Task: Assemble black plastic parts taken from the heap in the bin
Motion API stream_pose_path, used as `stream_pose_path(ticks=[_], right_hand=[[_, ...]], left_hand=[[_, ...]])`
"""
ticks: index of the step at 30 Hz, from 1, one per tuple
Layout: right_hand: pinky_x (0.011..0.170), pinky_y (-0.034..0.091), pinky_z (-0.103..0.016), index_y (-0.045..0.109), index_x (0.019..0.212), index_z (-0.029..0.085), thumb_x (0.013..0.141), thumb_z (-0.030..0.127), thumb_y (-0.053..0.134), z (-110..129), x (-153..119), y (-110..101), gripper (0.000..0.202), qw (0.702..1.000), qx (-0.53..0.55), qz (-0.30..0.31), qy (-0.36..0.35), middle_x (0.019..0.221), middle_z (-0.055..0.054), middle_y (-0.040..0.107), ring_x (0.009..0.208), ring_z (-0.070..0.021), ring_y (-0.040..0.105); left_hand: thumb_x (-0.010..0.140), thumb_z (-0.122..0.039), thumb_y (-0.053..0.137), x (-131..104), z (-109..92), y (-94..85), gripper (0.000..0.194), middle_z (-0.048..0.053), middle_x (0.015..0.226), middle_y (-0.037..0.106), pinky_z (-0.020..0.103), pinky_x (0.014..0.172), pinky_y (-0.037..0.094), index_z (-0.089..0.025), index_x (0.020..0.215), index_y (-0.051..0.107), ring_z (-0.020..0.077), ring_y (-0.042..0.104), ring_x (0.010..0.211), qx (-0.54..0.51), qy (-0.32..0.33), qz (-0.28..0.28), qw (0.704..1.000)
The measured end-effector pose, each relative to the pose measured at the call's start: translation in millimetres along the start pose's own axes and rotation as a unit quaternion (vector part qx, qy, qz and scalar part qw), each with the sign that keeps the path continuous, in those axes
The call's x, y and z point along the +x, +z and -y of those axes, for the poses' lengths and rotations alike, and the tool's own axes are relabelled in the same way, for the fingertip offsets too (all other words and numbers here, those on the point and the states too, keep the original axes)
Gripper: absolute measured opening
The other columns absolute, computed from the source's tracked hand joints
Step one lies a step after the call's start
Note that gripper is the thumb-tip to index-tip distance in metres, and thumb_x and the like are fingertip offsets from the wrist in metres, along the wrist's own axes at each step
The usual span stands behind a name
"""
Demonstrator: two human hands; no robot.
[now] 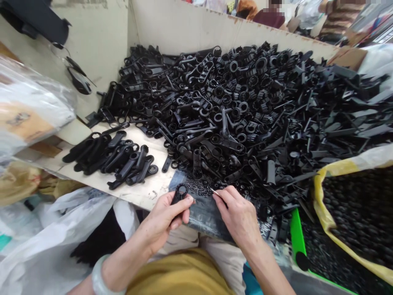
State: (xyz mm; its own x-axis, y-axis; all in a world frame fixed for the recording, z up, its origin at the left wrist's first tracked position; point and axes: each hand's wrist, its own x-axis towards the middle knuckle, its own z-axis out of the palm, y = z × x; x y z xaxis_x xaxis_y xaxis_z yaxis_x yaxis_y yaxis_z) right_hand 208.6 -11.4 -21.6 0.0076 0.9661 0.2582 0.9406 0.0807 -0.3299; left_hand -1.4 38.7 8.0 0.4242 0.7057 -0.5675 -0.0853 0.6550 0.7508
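Observation:
My left hand is closed around a black plastic part with a ringed end, held just over the front edge of the table. The ring points up and away from me, and my fingers cover the rest of the part. Between thumb and fingers of my right hand is a thin, pointed metal tool, perhaps tweezers. Its tip is close to a scatter of tiny dark pieces on the table. The two hands are apart, with dark tape on the table edge between them.
A large heap of black plastic parts covers the table behind my hands. Several longer black parts lie in a group at left. A yellow-edged bag of small black pieces and a green panel stand at right. People are beyond the partition.

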Motion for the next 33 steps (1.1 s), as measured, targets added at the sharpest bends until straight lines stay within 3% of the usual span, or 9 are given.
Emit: stream_pose_path(ticks=[5,9,12,21,29,33], right_hand=[[0.062,0.047,-0.025,0.073,0.093,0.022,0.105,0.03,0.054,3.2,-5.2,-3.9,0.024,0.991,0.125,-0.039,0.024,0.086,-0.004,0.07,0.067,-0.0143,0.064],[0.056,0.047,-0.025,0.074,0.089,0.022,0.099,0.032,0.063,22.8,-6.1,-9.0,0.018,0.951,0.289,-0.057,0.091,0.077,-0.002,0.067,0.062,-0.0143,0.058],[0.059,0.048,-0.025,0.075,0.088,0.022,0.097,0.031,0.066,37.0,-6.5,-8.4,0.016,0.928,0.352,-0.065,0.104,0.076,-0.001,0.067,0.066,-0.0151,0.061],[0.062,0.048,-0.025,0.076,0.09,0.022,0.097,0.027,0.066,39.1,-11.4,-1.8,0.013,0.914,0.39,-0.052,0.097,0.079,-0.002,0.068,0.069,-0.0154,0.062],[0.059,0.048,-0.025,0.077,0.088,0.021,0.095,0.031,0.069,33.4,-17.2,-3.7,0.014,0.899,0.426,-0.006,0.106,0.077,-0.002,0.068,0.067,-0.0153,0.061],[0.057,0.049,-0.025,0.078,0.085,0.021,0.094,0.032,0.071,34.2,-20.5,-3.3,0.016,0.9,0.417,-0.037,0.121,0.076,-0.003,0.069,0.066,-0.0157,0.062]], left_hand=[[0.078,-0.047,0.082,-0.9,3.9,1.9,0.04,-0.006,0.055,0.056,0.018,0.043,0.014,-0.014,0.086,0.061,0.0014,0.029,0.043,-0.033,-0.011,-0.001,0.999],[0.077,-0.048,0.082,-2.9,7.1,7.7,0.04,-0.006,0.055,0.056,0.018,0.044,0.015,-0.014,0.087,0.062,0.0021,0.029,0.043,-0.048,-0.018,0.008,0.999],[0.076,-0.047,0.083,-4.8,8.2,13.3,0.04,-0.006,0.054,0.055,0.018,0.044,0.017,-0.015,0.087,0.062,0.0031,0.03,0.045,-0.054,-0.014,0.004,0.998],[0.076,-0.049,0.082,-7.0,12.4,18.8,0.042,-0.006,0.054,0.055,0.018,0.044,0.018,-0.014,0.087,0.062,0.0038,0.033,0.046,-0.044,0.0,-0.012,0.999],[0.076,-0.043,0.081,-6.2,12.1,18.0,0.034,-0.004,0.051,0.057,0.02,0.043,0.015,-0.014,0.085,0.066,0.0042,0.03,0.043,-0.011,0.003,0.032,0.999],[0.074,-0.04,0.081,-5.4,12.4,20.0,0.031,-0.005,0.049,0.055,0.02,0.042,0.014,-0.014,0.082,0.067,0.0042,0.03,0.042,-0.025,-0.013,0.034,0.999]])
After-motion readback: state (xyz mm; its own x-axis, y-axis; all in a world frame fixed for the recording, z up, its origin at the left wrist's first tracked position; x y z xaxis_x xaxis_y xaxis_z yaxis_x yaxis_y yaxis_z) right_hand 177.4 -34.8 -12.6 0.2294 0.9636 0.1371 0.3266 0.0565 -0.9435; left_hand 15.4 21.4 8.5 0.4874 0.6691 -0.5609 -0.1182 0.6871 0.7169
